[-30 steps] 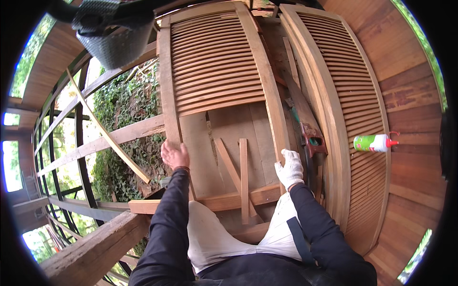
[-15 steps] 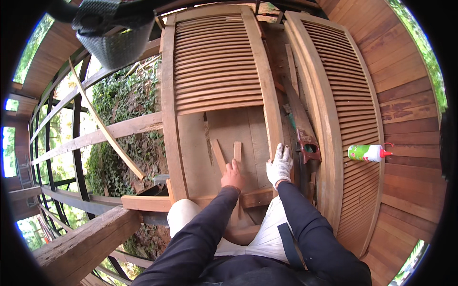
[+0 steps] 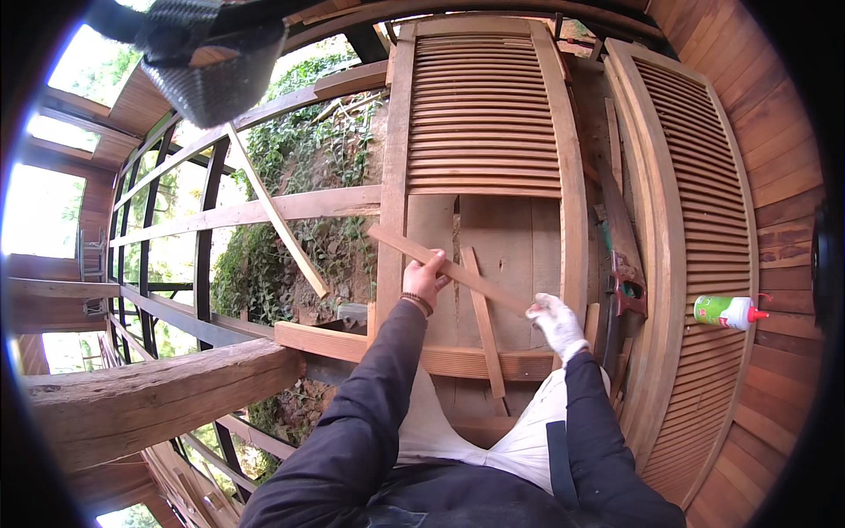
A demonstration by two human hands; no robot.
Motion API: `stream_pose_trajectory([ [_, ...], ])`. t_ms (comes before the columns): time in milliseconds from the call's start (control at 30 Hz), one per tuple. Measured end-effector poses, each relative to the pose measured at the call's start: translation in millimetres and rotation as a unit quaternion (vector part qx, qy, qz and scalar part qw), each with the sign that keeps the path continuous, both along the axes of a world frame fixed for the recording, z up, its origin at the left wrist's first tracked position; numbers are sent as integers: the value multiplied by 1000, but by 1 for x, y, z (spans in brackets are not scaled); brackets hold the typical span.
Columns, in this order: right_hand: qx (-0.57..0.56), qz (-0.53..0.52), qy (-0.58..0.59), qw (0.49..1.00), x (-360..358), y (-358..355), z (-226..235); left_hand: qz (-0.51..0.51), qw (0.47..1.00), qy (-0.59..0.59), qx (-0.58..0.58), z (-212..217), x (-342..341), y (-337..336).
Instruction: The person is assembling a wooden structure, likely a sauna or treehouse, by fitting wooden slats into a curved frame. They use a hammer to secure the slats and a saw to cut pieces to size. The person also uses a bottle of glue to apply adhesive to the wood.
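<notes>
A thin wooden slat (image 3: 484,284) is held slantwise above the open lower part of a louvered wooden shutter frame (image 3: 396,150). My bare left hand (image 3: 425,278) grips it near its left end. At its lower right end, the fingers of my gloved right hand (image 3: 558,326) are closed around the tip. Below, a second slat (image 3: 483,326) lies at a slant, crossing over the frame's bottom rail (image 3: 440,362). Rows of louvers (image 3: 484,114) fill the upper part of the frame.
Right of the frame lies a handsaw (image 3: 627,255), beside a second louvered shutter (image 3: 656,220). A green and white glue bottle (image 3: 723,311) with a red tip rests on that shutter. On the left are a thick beam (image 3: 167,392) and a long loose strip (image 3: 277,211) over the open framework.
My left hand has lifted a slat and turned it across the frame. The right hand has left the frame's side and taken the slat's right end. The view has shifted left.
</notes>
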State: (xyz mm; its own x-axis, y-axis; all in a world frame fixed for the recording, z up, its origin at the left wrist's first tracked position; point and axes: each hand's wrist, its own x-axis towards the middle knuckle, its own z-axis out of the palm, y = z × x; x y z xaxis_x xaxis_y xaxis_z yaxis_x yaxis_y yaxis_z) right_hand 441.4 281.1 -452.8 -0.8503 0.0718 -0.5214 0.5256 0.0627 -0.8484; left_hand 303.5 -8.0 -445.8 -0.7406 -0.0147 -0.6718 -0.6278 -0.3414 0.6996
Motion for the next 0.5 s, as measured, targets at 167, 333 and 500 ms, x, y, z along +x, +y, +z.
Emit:
stream_pose_trajectory([
  [167,-303,-110,-112,940,0,-6,10,24,994,-45,94,-13,6,14],
  [333,-325,-321,-52,888,-76,-72,17,-105,992,-68,-12,-15,2,30],
  [500,-327,-388,40,861,-140,-66,-18,-131,667,182,-711,-29,-37,-59],
])
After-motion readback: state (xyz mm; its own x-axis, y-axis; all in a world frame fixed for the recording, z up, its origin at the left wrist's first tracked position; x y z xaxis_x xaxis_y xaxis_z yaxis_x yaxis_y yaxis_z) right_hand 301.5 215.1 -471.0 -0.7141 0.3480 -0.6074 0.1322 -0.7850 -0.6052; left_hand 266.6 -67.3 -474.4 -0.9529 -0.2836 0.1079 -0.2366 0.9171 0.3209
